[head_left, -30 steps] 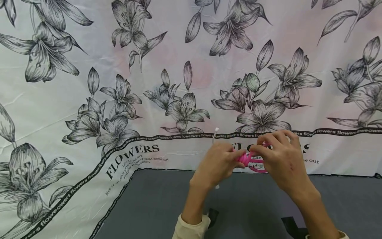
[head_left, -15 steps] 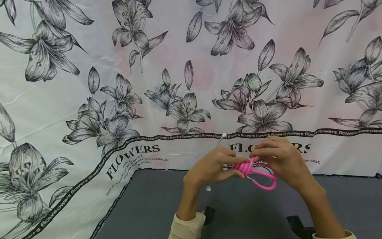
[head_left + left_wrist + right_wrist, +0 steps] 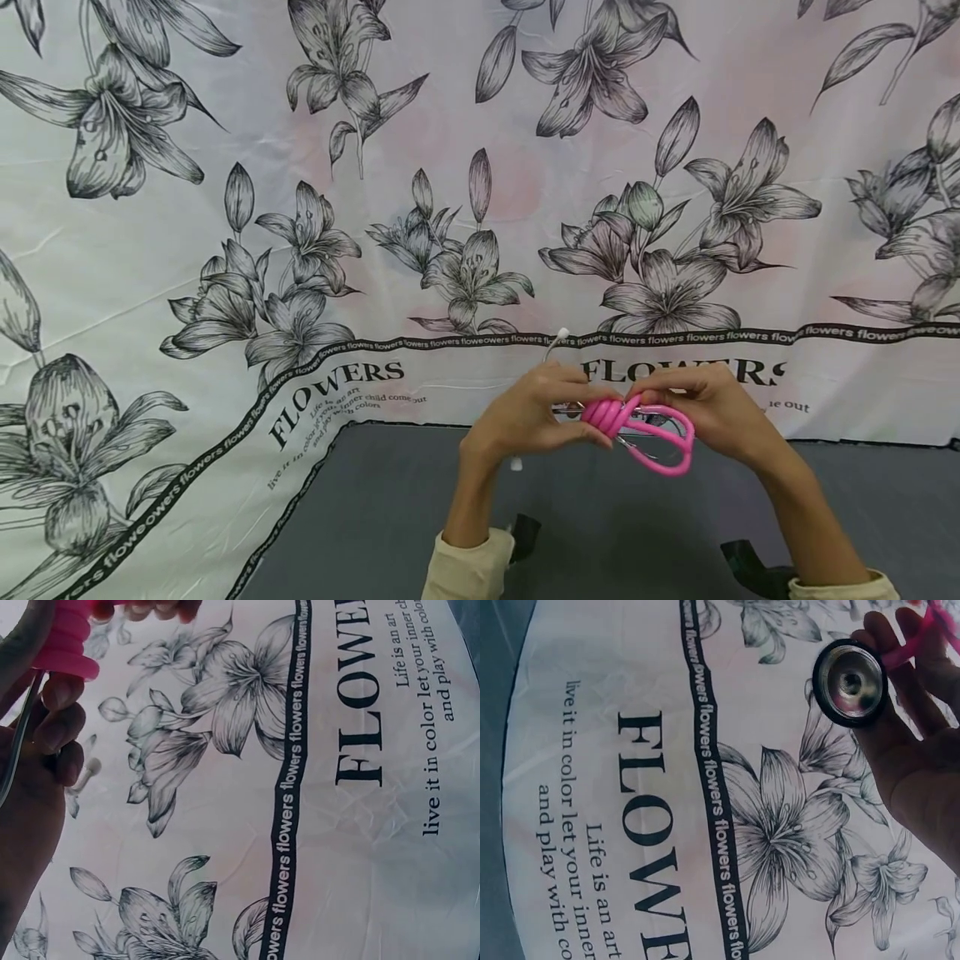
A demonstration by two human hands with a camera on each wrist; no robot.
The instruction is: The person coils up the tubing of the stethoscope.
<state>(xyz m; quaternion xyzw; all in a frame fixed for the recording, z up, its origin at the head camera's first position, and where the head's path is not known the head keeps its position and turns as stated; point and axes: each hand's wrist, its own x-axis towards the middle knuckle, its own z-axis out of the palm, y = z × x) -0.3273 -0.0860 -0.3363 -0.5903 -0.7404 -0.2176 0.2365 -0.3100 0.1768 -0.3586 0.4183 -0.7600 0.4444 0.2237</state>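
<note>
Between both hands is a stethoscope [image 3: 602, 416] with pink tubing wound in several tight turns about its middle. My left hand [image 3: 525, 412] grips the wound part between thumb and fingers. White ear tips [image 3: 562, 333] stick out above and below that hand. One metal ear tube [image 3: 21, 742] runs past the fingers in the left wrist view. My right hand [image 3: 716, 410] pinches the pink tubing at the upper right of the coil, and a loop hangs to the right. In the right wrist view the round chestpiece [image 3: 850, 684] with its black rim lies against the right hand's fingers.
A white cloth [image 3: 480, 383] printed with grey lilies and the word FLOWERS spreads behind the hands. Nearer the body lies a dark grey surface [image 3: 390, 517]. Black straps [image 3: 525, 537] show at the wrists, beside cream sleeves [image 3: 468, 567].
My right hand has come down, and its fingers have moved in along the tubing. The coil and its hanging loop show more fully. The left hand has dropped slightly and still grips the stethoscope.
</note>
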